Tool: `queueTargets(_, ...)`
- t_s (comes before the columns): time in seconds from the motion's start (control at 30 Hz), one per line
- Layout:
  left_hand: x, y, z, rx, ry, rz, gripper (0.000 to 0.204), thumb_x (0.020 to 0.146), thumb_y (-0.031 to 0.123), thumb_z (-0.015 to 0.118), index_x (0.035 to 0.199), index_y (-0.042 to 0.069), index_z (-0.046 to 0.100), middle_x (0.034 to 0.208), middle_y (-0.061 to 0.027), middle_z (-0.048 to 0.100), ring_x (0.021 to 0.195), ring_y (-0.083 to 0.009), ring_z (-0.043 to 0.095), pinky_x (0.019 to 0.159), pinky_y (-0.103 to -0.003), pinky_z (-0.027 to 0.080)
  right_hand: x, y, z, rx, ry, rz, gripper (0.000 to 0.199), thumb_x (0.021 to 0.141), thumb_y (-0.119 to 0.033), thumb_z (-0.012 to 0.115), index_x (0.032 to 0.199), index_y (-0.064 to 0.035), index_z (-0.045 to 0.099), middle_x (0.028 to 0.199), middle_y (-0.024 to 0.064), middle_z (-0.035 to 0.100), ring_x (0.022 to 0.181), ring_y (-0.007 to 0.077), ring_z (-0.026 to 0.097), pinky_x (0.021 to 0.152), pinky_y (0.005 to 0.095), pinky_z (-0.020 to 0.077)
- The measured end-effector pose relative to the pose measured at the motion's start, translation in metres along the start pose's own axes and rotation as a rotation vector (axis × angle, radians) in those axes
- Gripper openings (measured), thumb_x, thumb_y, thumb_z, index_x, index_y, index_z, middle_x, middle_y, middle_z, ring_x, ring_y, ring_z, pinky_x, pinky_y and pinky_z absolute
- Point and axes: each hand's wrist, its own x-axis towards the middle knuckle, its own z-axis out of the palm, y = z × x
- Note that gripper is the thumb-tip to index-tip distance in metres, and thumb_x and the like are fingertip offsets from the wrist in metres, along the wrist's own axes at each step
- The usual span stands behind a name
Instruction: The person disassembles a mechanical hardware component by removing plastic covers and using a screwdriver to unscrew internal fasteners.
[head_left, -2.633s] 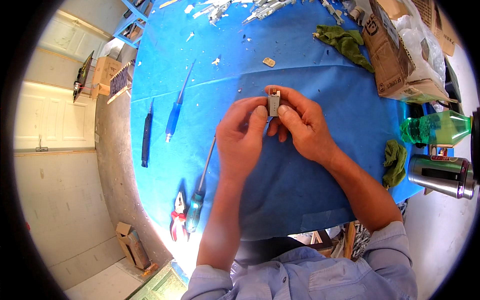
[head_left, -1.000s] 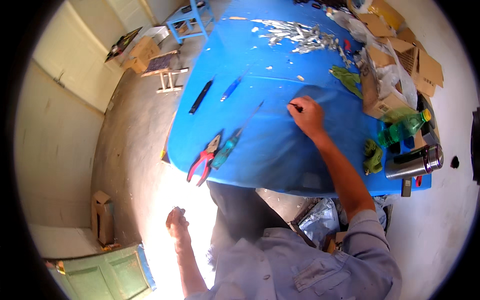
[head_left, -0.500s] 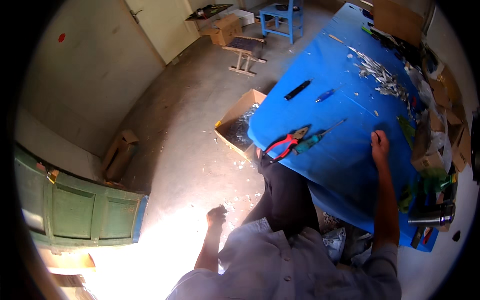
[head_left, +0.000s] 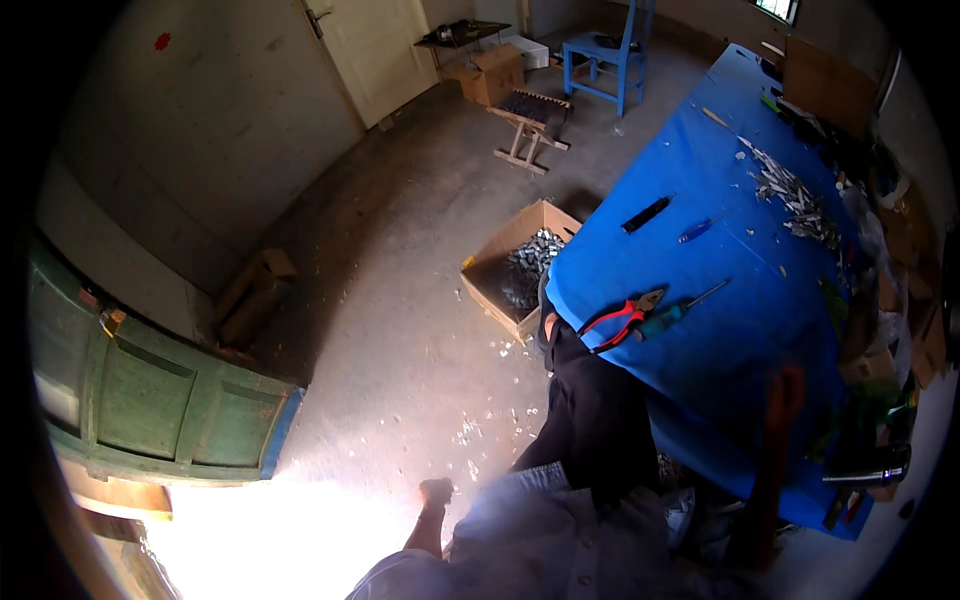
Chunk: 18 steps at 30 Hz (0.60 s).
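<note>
Over the near part of the blue-covered table [head_left: 690, 265], my right hand [head_left: 785, 393] is smeared by motion, and nothing can be made out in its fingers. My left hand [head_left: 435, 491] hangs low over the floor, left of my lap, with its fingers curled in; whatever it may hold is hidden. Red-and-black pliers [head_left: 618, 318] lie at the table's left edge beside a teal-handled screwdriver [head_left: 662, 320]. Farther back are a slim black tool [head_left: 648, 214] and a blue-handled screwdriver [head_left: 697, 231]. A heap of thin silvery metal pieces [head_left: 795, 195] lies beyond them.
An open cardboard box [head_left: 490, 262] of small metal pieces stands on the floor against the table. Cartons and plastic [head_left: 890, 310] crowd the table's right side near a metal flask [head_left: 865, 464]. A folding stool [head_left: 528, 120] and blue chair [head_left: 610, 65] stand farther off.
The view has shifted, so the table and its tools appear lower and farther right. My right hand has drawn back toward me over the table. My left hand remains low at my side.
</note>
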Motion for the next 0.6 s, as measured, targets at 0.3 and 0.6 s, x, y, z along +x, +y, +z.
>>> queueTargets(0.3, 0.086, -0.001, 0.048, 0.631, -0.072, 0.248, 0.023, 0.082, 0.02, 0.065, 0.067, 0.005, 0.07, 0.058, -0.0055, 0.062, 0.046, -0.0159, 0.058, 0.045, -0.032, 0.049, -0.075, -0.058, -0.022, -0.489, -0.02, 0.114, 0.023, 0.103, -0.01, 0.049, 0.117, -0.0006, 0.064, 0.108, 0.0167, 0.066, 0.1, 0.0324, 0.064, 0.091, 0.0414, 0.0502)
queueTargets(0.6, 0.018, 0.311, 0.169, -0.259, -0.379, 0.505, 0.054, 0.088, 0.032, 0.075, 0.127, -0.003, 0.06, 0.11, -0.0105, 0.069, 0.086, -0.0168, 0.066, 0.065, -0.031, 0.057, -0.098, -0.085, -0.016, -0.645, -0.034, 0.215, 0.028, 0.099, -0.005, 0.049, 0.12, 0.0002, 0.066, 0.114, 0.0183, 0.069, 0.105, 0.0317, 0.068, 0.092, 0.0391, 0.053)
